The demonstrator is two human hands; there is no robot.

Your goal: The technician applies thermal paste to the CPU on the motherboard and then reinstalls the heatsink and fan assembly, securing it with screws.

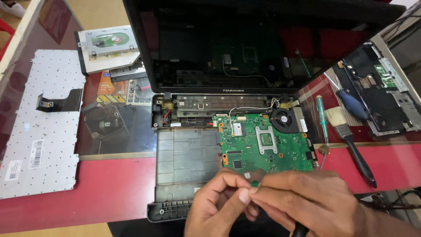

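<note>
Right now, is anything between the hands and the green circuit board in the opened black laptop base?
Nothing visible. Left hand and right hand meet at the near edge of the green circuit board, pinching something small; what it is cannot be told. The green-handled screwdriver lies off to the right.

Circuit board was green; tabletop red; keyboard underside, left of frame, white, dotted; paintbrush handle black.

Both hands are bare. The left hand and the right hand wear no gloves, rings or sleeves.
</note>
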